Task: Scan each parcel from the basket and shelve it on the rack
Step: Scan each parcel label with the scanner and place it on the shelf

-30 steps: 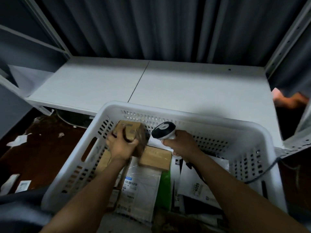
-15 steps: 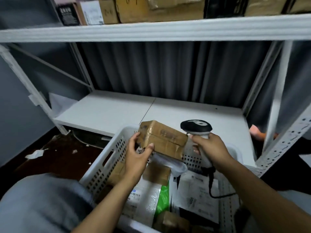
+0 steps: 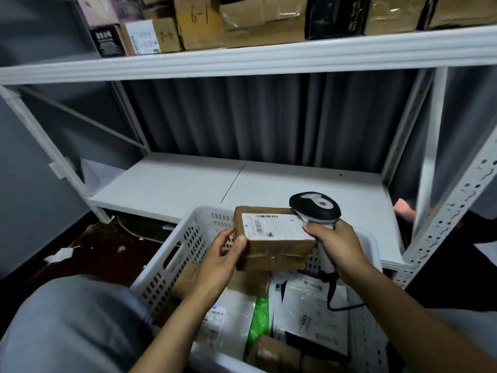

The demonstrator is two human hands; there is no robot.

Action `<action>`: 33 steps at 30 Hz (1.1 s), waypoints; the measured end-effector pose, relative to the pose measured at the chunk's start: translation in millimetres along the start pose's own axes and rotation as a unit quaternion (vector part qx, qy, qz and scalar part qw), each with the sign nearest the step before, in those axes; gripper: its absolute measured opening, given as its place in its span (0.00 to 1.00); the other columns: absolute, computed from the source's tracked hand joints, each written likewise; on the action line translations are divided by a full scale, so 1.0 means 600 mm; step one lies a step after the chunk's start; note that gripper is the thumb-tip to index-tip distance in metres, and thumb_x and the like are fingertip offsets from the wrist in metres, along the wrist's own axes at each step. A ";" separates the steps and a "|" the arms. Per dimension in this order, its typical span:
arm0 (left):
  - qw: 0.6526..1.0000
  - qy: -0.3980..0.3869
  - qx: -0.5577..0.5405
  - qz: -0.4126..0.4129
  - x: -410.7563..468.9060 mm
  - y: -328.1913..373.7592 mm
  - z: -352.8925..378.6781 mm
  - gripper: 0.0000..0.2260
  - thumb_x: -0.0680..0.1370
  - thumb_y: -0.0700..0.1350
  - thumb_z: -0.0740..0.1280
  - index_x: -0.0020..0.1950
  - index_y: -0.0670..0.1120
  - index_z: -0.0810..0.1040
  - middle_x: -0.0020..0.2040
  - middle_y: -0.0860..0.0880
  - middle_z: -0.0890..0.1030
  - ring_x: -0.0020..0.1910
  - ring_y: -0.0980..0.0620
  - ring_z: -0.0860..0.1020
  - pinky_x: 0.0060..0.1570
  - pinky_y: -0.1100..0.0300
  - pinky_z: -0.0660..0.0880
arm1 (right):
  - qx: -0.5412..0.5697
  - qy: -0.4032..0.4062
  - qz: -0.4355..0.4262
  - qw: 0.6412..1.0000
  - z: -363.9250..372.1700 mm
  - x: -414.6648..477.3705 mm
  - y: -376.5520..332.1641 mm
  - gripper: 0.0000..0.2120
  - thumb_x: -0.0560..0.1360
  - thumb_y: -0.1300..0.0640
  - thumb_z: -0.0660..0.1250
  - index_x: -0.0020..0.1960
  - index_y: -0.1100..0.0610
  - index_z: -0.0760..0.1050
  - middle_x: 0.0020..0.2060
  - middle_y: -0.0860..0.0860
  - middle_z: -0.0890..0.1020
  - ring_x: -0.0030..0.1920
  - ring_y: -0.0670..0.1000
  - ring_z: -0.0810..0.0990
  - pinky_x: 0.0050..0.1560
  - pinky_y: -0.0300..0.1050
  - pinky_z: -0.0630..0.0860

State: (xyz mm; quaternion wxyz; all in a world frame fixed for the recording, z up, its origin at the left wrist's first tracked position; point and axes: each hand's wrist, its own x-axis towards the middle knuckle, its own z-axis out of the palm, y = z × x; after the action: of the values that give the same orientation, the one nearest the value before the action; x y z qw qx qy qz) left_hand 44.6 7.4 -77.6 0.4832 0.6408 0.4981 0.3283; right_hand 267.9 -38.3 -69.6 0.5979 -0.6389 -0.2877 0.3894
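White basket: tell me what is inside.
Brown cardboard parcels, white labelled mailer bags and a green bag show; whatever lies beneath them or behind the held parcel is covered.

1. Back: grey pleated curtain (image 3: pixel 269 117) hangs behind the white metal rack (image 3: pixel 242 60).
2. Left: plain grey-blue wall (image 3: pixel 24 189).
3. Floor (image 3: pixel 113 254) dark brown, with white paper scraps (image 3: pixel 57 255) scattered at left.
4. Rack frame: diagonal brace (image 3: pixel 80 117) across left end, perforated upright (image 3: pixel 451 211) at right.
5. Light dim; upper shelf edge brightest.
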 end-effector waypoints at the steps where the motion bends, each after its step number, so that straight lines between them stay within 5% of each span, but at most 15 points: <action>1: 1.000 0.012 -0.013 -0.015 0.003 -0.002 0.003 0.31 0.69 0.69 0.63 0.68 0.56 0.71 0.64 0.53 0.77 0.57 0.58 0.77 0.60 0.54 0.74 | -0.009 -0.003 -0.004 1.000 0.003 0.002 -0.001 0.13 0.72 0.61 0.73 0.56 0.57 0.79 0.49 0.52 0.85 0.50 0.52 0.83 0.56 0.50 0.78; 6: 0.995 0.024 -0.088 -0.050 0.017 -0.022 0.008 0.17 0.75 0.47 0.71 0.62 0.57 0.72 0.58 0.49 0.82 0.54 0.52 0.81 0.55 0.57 0.78 | -0.035 -0.028 -0.002 0.999 0.015 0.016 0.004 0.14 0.71 0.61 0.74 0.56 0.58 0.80 0.48 0.51 0.86 0.50 0.52 0.83 0.57 0.50 0.78; 11: 0.982 0.022 -0.182 -0.049 0.017 -0.028 0.002 0.28 0.75 0.30 0.67 0.64 0.59 0.69 0.49 0.51 0.85 0.45 0.56 0.84 0.39 0.65 0.79 | -0.008 -0.071 0.011 0.997 0.026 0.021 0.005 0.09 0.71 0.65 0.73 0.50 0.57 0.82 0.46 0.53 0.87 0.50 0.55 0.85 0.57 0.53 0.78; 13: 0.981 0.040 -0.186 -0.040 0.020 -0.036 -0.002 0.32 0.72 0.26 0.67 0.66 0.58 0.70 0.54 0.48 0.83 0.48 0.52 0.83 0.38 0.63 0.79 | 0.010 -0.100 0.027 0.995 0.030 0.022 0.008 0.10 0.72 0.65 0.72 0.53 0.60 0.81 0.46 0.56 0.86 0.50 0.58 0.85 0.57 0.58 0.78; 16: 0.985 0.080 -0.153 -0.022 0.024 -0.048 -0.010 0.35 0.70 0.26 0.70 0.65 0.60 0.69 0.57 0.53 0.79 0.51 0.57 0.80 0.39 0.65 0.78 | 0.002 -0.117 0.048 0.992 0.035 0.023 0.010 0.12 0.73 0.61 0.73 0.55 0.61 0.79 0.45 0.57 0.86 0.44 0.56 0.85 0.54 0.55 0.81; 19: 0.985 0.125 -0.122 -0.007 0.024 -0.061 -0.021 0.38 0.70 0.27 0.71 0.72 0.56 0.65 0.58 0.55 0.77 0.50 0.64 0.78 0.41 0.70 0.77 | -0.033 -0.119 0.063 0.990 0.030 0.024 0.001 0.08 0.74 0.60 0.72 0.50 0.61 0.78 0.37 0.57 0.82 0.31 0.53 0.80 0.37 0.47 0.79; 22: 0.980 0.164 -0.111 -0.010 0.021 -0.082 -0.039 0.38 0.70 0.29 0.72 0.75 0.54 0.63 0.62 0.52 0.77 0.54 0.62 0.78 0.50 0.65 0.76 | -0.035 -0.147 0.079 0.985 0.025 0.023 -0.007 0.06 0.75 0.62 0.69 0.43 0.65 0.76 0.29 0.57 0.76 0.23 0.51 0.74 0.27 0.42 0.71; 27: 0.973 0.209 -0.100 -0.010 0.024 -0.104 -0.057 0.38 0.70 0.30 0.73 0.74 0.54 0.64 0.66 0.50 0.76 0.65 0.49 0.75 0.64 0.46 0.73 | -0.068 -0.200 0.082 0.974 0.026 0.010 -0.019 0.11 0.76 0.62 0.68 0.36 0.64 0.75 0.27 0.56 0.76 0.23 0.51 0.73 0.26 0.40 0.69; 33: 0.974 0.206 -0.097 -0.001 0.031 -0.115 -0.063 0.38 0.70 0.31 0.73 0.74 0.53 0.64 0.67 0.50 0.75 0.65 0.50 0.74 0.62 0.53 0.73 | -0.111 -0.220 0.060 0.967 0.030 0.005 -0.021 0.11 0.76 0.61 0.67 0.36 0.65 0.75 0.27 0.58 0.76 0.24 0.53 0.73 0.29 0.43 0.69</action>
State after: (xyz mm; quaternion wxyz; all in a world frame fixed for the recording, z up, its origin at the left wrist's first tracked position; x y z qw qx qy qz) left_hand -6.1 38.8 -132.1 0.4305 0.5090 0.5535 0.4993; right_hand 255.6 -24.7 -57.0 0.4212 -0.6156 -0.4148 0.5211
